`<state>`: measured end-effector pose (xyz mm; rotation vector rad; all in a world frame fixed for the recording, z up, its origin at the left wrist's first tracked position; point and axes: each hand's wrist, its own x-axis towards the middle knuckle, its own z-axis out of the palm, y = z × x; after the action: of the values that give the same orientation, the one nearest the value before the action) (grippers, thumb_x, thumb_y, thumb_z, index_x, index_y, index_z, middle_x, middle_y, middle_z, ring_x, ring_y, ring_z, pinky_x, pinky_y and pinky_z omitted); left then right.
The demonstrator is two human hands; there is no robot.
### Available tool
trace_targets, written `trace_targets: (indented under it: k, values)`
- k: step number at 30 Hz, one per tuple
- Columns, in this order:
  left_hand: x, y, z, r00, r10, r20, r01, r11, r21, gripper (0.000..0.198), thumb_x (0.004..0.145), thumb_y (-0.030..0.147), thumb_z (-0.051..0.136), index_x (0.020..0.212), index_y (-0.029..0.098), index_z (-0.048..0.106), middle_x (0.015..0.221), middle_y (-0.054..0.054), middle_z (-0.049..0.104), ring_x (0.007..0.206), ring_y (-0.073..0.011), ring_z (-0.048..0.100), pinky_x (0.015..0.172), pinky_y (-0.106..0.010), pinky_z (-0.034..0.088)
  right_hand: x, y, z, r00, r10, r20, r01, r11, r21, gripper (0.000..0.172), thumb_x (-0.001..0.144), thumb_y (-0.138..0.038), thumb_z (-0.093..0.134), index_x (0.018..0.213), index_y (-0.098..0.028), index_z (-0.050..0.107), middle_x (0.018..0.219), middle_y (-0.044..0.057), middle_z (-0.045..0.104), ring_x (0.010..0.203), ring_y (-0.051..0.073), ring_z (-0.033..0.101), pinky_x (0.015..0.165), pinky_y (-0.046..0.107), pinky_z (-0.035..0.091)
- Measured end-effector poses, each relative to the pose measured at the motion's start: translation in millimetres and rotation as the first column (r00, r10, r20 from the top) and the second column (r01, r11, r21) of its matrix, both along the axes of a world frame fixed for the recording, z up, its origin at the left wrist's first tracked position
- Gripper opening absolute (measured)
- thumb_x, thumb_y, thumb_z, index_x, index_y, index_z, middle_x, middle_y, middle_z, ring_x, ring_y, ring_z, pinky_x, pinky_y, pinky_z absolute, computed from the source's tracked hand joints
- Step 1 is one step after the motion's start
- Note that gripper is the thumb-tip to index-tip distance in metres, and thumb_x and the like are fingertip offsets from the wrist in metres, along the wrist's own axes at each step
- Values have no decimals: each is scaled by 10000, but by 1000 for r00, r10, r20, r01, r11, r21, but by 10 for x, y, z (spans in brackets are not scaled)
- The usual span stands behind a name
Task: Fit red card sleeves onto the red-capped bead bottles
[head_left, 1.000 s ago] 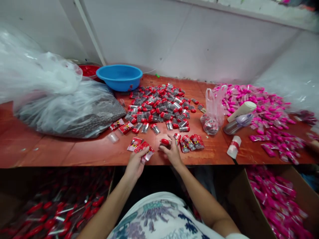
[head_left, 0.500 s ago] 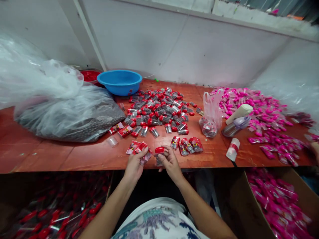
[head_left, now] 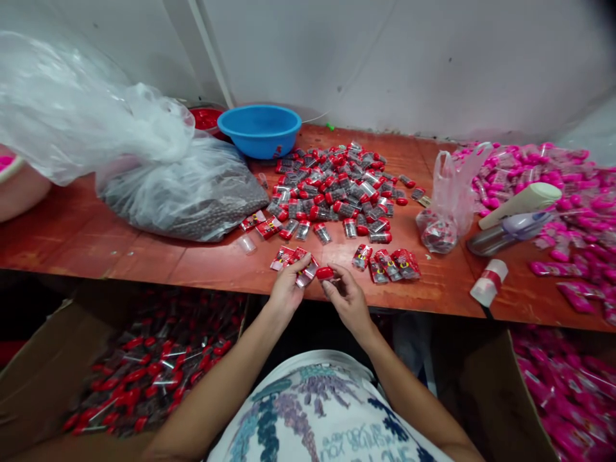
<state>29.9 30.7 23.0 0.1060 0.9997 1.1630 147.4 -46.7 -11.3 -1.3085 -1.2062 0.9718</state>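
Note:
My left hand (head_left: 287, 287) pinches a small printed red plastic sleeve (head_left: 307, 272) near the table's front edge. Close by on its right, my right hand (head_left: 348, 294) grips a small red-capped container (head_left: 325, 273); the fingers hide most of its body. More flat printed sleeves (head_left: 282, 258) lie just beyond the left hand. To the right of my hands rest several sleeved containers (head_left: 395, 264) with red and yellow print. Behind them spreads a heap of clear, red-capped containers (head_left: 337, 183) with dark contents.
A plastic bag of dark beads (head_left: 192, 205) lies left, near a blue basin (head_left: 260, 131). At right stand a knotted clear bag (head_left: 443, 218), a bottle (head_left: 505, 232) and a white roll (head_left: 489, 283), beside pink packs (head_left: 539, 179). Boxes of red (head_left: 163, 366) and pink items (head_left: 558, 398) sit below.
The view has swung left and down, so the table's things appear farther right and higher. Both hands keep their holds, and the red-capped container is now tilted with its cap facing me more.

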Motion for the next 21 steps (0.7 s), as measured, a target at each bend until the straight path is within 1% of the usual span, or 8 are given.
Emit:
trace_targets:
  k: [3,6,8,11,13,15,17,21]
  values:
    - [8,1,14,1000,-6,-9,6,1000,1,170,654,-28,682,630,121,604,604,-2,640,530,-100,611,572,-200,511,-13,10,12,999,-41,0,41,999,9,372,859,-313,574,1226,-253,546,1027,40,641,822,162,595,711,276,503]
    - [18,-5,-14,999,-22,-29,22,1000,2,156,638,-3,710,635,118,613,612,-7,649,538,-102,614,582,-206,511,-30,24,24,996,-69,-56,69,998,-9,372,842,-315,597,1208,-257,565,1016,37,639,810,160,589,711,275,505]
    - [23,-15,-48,999,-17,-51,19,999,28,158,614,16,736,647,117,620,618,-8,657,548,-107,618,597,-218,514,-43,33,37,988,-37,-151,29,998,-57,387,826,-329,614,1205,-262,570,999,30,632,771,151,589,670,268,518]
    - [26,-44,-80,995,-23,-96,32,994,102,185,579,73,783,657,118,622,615,-3,659,553,-112,617,599,-229,512,-62,46,66,938,49,-344,-108,982,-152,440,803,-361,631,1226,-271,553,928,8,613,664,128,591,550,247,526]
    - [23,-70,-75,993,-34,-115,52,987,155,220,554,106,807,673,123,623,625,4,662,564,-113,618,596,-229,510,-68,55,82,911,32,-411,-114,977,-178,475,783,-360,651,1235,-270,538,896,-4,599,640,118,591,517,233,523]
    - [15,-98,-60,990,-55,-133,81,976,203,257,538,114,819,705,133,626,653,12,669,587,-113,625,608,-230,513,-64,65,84,906,-28,-422,-53,982,-180,458,761,-350,678,1191,-259,550,902,-5,598,663,116,589,516,219,520]
    - [0,-122,-49,982,-83,-171,122,964,234,276,534,120,824,719,139,620,661,23,663,585,-108,619,607,-225,511,-53,73,68,907,-63,-417,-16,983,-183,386,741,-346,703,1090,-240,578,884,-7,611,665,115,584,510,209,512]
    - [-32,-142,-59,951,-128,-282,208,938,276,262,557,172,824,695,137,604,634,26,639,558,-104,595,599,-230,503,-30,80,26,922,-32,-385,-46,980,-192,309,718,-346,731,963,-207,606,787,-15,638,627,113,580,500,204,491]
